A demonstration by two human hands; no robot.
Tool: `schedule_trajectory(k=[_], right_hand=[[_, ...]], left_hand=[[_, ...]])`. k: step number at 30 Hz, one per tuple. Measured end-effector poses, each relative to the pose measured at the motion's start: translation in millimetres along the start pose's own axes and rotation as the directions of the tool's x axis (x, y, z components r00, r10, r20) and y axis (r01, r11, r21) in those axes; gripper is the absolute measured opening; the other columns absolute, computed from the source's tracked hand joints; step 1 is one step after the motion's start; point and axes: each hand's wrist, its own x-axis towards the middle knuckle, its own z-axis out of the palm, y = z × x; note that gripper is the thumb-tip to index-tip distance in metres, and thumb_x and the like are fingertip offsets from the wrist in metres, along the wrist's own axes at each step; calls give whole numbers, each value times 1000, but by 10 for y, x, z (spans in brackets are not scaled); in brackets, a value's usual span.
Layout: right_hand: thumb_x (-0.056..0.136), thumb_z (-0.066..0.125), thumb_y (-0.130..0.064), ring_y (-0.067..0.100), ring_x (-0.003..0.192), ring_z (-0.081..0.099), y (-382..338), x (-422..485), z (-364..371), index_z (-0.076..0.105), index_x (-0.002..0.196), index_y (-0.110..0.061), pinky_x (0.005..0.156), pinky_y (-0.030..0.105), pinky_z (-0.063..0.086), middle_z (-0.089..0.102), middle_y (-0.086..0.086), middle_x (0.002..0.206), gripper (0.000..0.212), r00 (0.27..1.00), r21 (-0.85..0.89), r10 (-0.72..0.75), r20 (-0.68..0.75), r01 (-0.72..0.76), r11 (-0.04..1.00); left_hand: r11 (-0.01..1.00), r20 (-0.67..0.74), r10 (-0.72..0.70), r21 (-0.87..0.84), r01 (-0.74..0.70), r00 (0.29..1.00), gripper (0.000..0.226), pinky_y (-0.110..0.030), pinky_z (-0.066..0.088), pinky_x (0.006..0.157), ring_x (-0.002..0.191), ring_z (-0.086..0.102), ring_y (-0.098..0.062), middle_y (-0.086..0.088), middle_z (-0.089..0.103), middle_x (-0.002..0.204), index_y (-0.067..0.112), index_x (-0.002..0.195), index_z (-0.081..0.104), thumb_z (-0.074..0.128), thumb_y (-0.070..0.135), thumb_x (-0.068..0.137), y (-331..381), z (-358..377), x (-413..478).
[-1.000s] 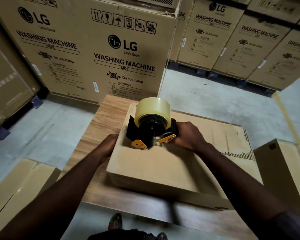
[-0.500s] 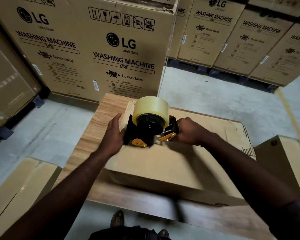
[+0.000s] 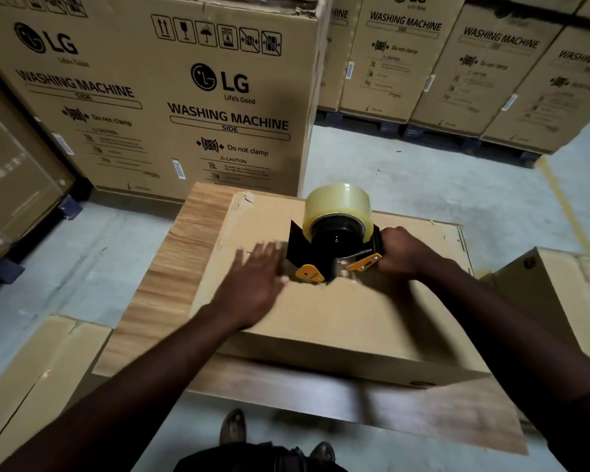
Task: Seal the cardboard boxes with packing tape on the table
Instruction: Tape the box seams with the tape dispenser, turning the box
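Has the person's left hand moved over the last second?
Yes. The left hand moved from the left edge of the cardboard box onto its top, toward the tape dispenser, and now lies flat there.

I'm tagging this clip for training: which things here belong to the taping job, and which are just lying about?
In the job:
- tape dispenser, gripped by the right hand
- flat cardboard box under it
- left hand, flat on that box
- wooden table

Lying about, untouched:
- washing machine cartons
- box at left
- box at right
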Motion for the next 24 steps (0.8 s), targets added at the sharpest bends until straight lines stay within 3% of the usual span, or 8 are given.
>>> schedule_trajectory(k=[4,7,10,12,14,17,21,24], right_hand=[[74,66,-57,33,91,64,55,-1,40,57,69,-28,69,29,37,72,16,97,31,999,-23,-37,-20,37,999],[84,73,-53,31,89,65,133,4,73,70,86,-17,67,31,41,73,11,92,36,996,-74,-73,-56,69,995],[84,72,-56,31,88,66,226,-102,36,72,89,-19,69,33,45,73,8,91,38,994,-114,-92,-66,84,990],[85,73,-53,30,90,67,375,-238,-40,73,91,-20,72,33,47,74,8,93,34,995,-122,-74,-60,66,990],[81,70,-60,30,87,67,608,-393,-134,73,88,-19,72,34,50,74,8,90,41,997,-147,-47,-58,38,988],[69,47,-75,30,79,68,1007,-614,-215,69,77,-20,71,37,52,72,8,81,60,997,-135,-18,-73,8,991],[83,65,-45,36,82,66,1134,-650,-144,55,70,-24,69,35,48,70,15,81,27,996,-116,28,-90,-39,993],[87,69,-35,37,85,65,1145,-607,-115,59,74,-20,72,38,52,71,18,88,23,994,-110,30,-106,-42,993]], left_hand=[[997,-4,73,9,-73,997,59,-45,3,126,155,-5,-18,-1,2,169,23,158,29,26,50,105,165,62,10],[998,-34,67,-9,-67,997,62,-41,6,126,155,0,-15,1,8,168,26,160,21,26,52,104,137,72,4],[999,-43,39,-28,-41,998,70,-36,6,126,154,3,-12,9,3,166,23,162,6,26,55,102,126,85,2],[999,-30,44,13,-44,999,74,-37,6,126,154,2,-11,8,2,167,25,162,6,17,60,98,124,96,4],[999,-16,43,30,-42,999,76,-39,7,126,155,2,-11,7,4,168,26,162,8,11,63,95,102,83,6],[999,-6,19,43,-18,1000,73,-40,6,126,155,1,-13,5,2,169,24,162,7,14,59,98,170,76,15],[986,-1,-152,65,152,988,67,-43,3,125,155,-1,-27,-11,-1,168,9,161,6,24,45,107,549,144,100],[996,-10,-82,38,82,997,67,-45,7,125,154,3,-34,-15,3,168,6,160,12,24,44,106,1040,245,208]])
